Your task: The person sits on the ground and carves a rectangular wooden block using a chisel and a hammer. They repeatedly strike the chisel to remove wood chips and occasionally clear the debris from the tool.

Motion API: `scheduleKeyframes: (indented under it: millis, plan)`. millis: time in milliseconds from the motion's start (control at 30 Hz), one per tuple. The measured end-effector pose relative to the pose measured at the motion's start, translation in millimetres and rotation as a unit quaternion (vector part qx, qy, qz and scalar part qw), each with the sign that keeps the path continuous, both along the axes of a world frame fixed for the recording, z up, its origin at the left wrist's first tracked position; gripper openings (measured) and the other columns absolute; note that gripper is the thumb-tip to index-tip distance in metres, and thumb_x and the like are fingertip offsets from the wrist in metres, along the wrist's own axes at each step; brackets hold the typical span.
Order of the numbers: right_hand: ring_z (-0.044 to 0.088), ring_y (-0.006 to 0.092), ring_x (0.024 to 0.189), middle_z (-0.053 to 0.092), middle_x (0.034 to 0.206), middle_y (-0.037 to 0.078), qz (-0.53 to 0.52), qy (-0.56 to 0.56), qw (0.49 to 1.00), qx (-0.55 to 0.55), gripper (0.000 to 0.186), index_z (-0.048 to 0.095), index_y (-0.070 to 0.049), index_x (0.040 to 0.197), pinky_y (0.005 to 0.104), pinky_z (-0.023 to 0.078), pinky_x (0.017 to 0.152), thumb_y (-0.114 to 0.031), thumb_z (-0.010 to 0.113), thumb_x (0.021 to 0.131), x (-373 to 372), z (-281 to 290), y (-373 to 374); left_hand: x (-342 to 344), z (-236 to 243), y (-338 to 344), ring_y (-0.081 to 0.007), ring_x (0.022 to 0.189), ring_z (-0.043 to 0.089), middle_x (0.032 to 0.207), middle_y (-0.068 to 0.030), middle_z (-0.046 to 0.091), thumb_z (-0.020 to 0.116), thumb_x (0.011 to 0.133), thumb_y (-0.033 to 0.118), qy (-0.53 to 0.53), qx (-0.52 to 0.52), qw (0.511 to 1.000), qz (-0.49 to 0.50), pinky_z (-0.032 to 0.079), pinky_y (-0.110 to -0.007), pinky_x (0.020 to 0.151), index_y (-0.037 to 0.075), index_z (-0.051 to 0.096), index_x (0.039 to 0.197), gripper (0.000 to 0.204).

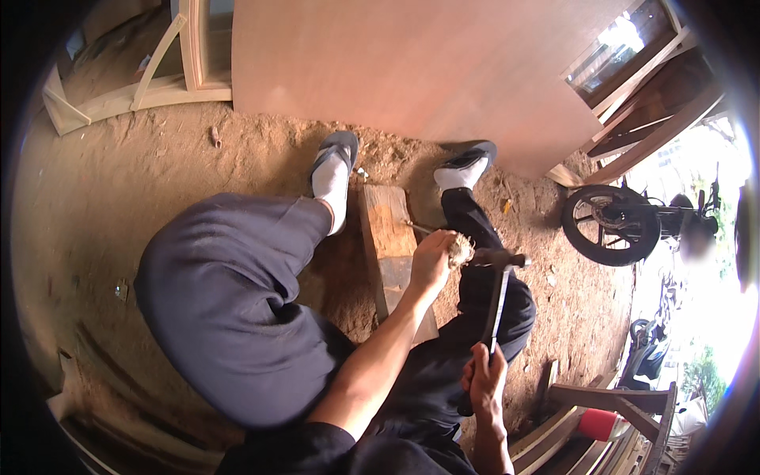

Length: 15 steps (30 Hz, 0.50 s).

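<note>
My left hand [431,260] is closed around a chisel, its thin metal blade [417,227] reaching left over a wooden board [389,231]. The chisel's frayed, pale handle end [461,251] sticks out on the right of my fist. In my right hand [485,380], lower right, is a hammer [497,305] gripped by its dark handle. The hammer head is right beside the chisel's end; whether they touch, I cannot tell. Lying on the ground between my legs, the board has a lighter, worn patch near its far end.
A large plywood sheet [396,63] stands beyond my feet. Wooden frames [158,91] are at the far left. A motorcycle wheel [611,226] is on the right. Timber pieces and a red container [598,424] lie lower right. Sawdust covers the ground [103,198].
</note>
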State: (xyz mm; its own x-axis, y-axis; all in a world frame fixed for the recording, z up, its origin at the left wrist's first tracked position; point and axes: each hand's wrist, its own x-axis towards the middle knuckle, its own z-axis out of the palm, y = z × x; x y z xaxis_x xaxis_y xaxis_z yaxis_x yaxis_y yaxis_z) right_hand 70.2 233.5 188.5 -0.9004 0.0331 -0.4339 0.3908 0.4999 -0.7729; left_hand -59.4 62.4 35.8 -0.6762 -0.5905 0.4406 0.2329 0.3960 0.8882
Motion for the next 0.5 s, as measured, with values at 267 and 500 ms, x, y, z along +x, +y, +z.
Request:
scheduleKeyframes:
  millis: [267,500]
  plan:
    - [0.043,0.0073,0.049,0.045,0.067,-0.003,-0.05,0.009,0.994,-0.096,0.017,0.05,-0.01,0.101,0.0236,0.036,0.041,-0.026,0.049,0.108,12.0,-28.0,-6.8,-8.9,3.7,1.9,-0.0339,0.1,0.068,0.1,-0.0155,0.07,0.065,0.08,-0.003,-0.031,0.016,0.999,-0.009,0.055,-0.042,0.09,0.002,0.068,0.106,0.027]
    - [0.045,0.0073,0.049,0.047,0.065,-0.001,-0.018,0.037,0.997,-0.064,0.017,0.051,-0.008,0.101,0.0233,0.037,0.041,-0.024,0.05,0.108,16.1,11.2,-3.6,-3.8,1.2,-5.9,-0.0342,0.101,0.068,0.101,-0.0158,0.07,0.066,0.08,-0.001,-0.019,-0.002,1.0,0.016,0.054,-0.042,0.092,0.002,0.069,0.107,0.027]
